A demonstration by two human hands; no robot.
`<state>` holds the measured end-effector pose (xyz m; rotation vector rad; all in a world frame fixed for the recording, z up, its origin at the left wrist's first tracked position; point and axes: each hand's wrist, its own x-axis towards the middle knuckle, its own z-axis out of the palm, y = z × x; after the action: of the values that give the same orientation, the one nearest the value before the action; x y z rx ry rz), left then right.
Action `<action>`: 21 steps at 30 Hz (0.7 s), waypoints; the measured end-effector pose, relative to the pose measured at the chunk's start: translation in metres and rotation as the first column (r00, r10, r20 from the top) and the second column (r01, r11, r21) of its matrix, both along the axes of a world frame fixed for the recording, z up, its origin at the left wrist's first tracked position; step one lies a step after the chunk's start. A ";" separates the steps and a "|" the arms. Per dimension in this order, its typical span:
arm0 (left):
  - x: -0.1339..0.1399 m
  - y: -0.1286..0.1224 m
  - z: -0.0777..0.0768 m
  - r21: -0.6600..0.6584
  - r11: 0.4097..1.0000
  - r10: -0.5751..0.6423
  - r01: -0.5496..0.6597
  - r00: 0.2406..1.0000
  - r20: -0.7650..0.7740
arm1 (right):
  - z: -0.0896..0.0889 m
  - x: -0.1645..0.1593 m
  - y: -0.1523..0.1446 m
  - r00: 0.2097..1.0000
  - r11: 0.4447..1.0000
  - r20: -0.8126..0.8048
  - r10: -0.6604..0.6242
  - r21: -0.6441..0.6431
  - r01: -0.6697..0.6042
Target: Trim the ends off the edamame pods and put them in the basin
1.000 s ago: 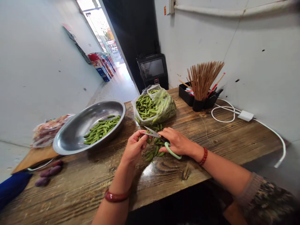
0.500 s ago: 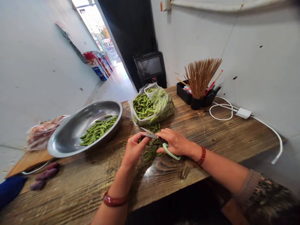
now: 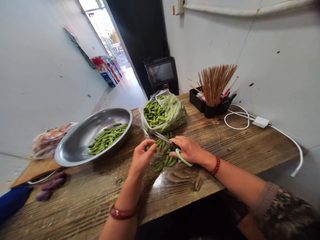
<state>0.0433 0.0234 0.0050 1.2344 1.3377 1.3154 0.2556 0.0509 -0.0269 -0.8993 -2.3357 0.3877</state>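
Note:
My right hand (image 3: 187, 150) is closed round a pair of scissors (image 3: 180, 156) with light green handles, its blades pointing left and away from me. To their left, my left hand (image 3: 142, 156) pinches an edamame pod (image 3: 151, 146), mostly covered by the fingers. Loose edamame pods (image 3: 168, 162) lie on the table between and below my hands. Just beyond them stands an open clear plastic bag (image 3: 178, 118) full of pods. A wide steel basin (image 3: 72, 146) to the left holds a heap of pods (image 3: 108, 138).
On the wooden table (image 3: 100, 200), a black holder (image 3: 210, 111) with thin brown sticks stands at the back right, beside a white cable (image 3: 235, 126). Several purple-red items (image 3: 51, 186) and a bag of reddish food (image 3: 50, 141) lie at the left. White walls flank the table.
The scissor blades have moved apart from my left fingers, which have shifted slightly down and left with the pod. The view has turned slightly.

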 end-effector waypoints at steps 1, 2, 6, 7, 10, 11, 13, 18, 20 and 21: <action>-0.001 0.000 0.000 -0.032 0.999 0.006 -0.003 0.996 0.092 | 0.000 0.000 0.000 1.000 1.000 -0.017 -0.006 0.008 0.006; -0.002 0.000 0.000 -0.063 0.998 0.006 0.006 0.982 0.188 | -0.001 0.000 0.001 0.999 1.000 -0.033 -0.003 0.017 0.003; -0.004 0.001 0.002 -0.121 0.991 -0.004 0.063 0.901 0.435 | -0.002 -0.001 0.001 0.995 0.998 -0.089 0.042 0.060 -0.036; -0.004 0.001 0.002 -0.122 0.990 -0.007 0.071 0.889 0.457 | -0.002 -0.001 0.000 0.994 0.996 -0.098 0.056 0.069 -0.049; -0.003 0.001 0.001 -0.126 0.988 -0.013 0.084 0.877 0.480 | -0.002 -0.001 -0.001 0.991 0.994 -0.105 0.086 0.077 -0.078; -0.002 0.001 0.001 -0.130 0.987 -0.015 0.089 0.877 0.480 | -0.001 -0.002 -0.002 0.991 0.994 -0.100 0.093 0.074 -0.086; 0.000 0.001 0.000 -0.138 0.985 -0.023 0.101 0.878 0.479 | 0.000 -0.002 -0.003 0.990 0.993 -0.091 0.105 0.065 -0.099; 0.005 -0.001 -0.001 -0.154 0.980 -0.039 0.124 0.883 0.467 | 0.003 -0.002 -0.006 0.990 0.993 -0.095 0.107 0.053 -0.102; 0.006 -0.001 -0.001 -0.158 0.979 -0.040 0.126 0.887 0.460 | 0.003 -0.002 -0.006 0.990 0.993 -0.096 0.107 0.054 -0.102; 0.006 -0.001 -0.001 -0.158 0.979 -0.042 0.127 0.888 0.459 | 0.003 -0.002 -0.006 0.990 0.993 -0.096 0.108 0.056 -0.103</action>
<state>0.0493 0.0224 0.0036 0.7834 1.0268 1.2862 0.2538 0.0450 -0.0236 -0.7185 -2.2972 0.4048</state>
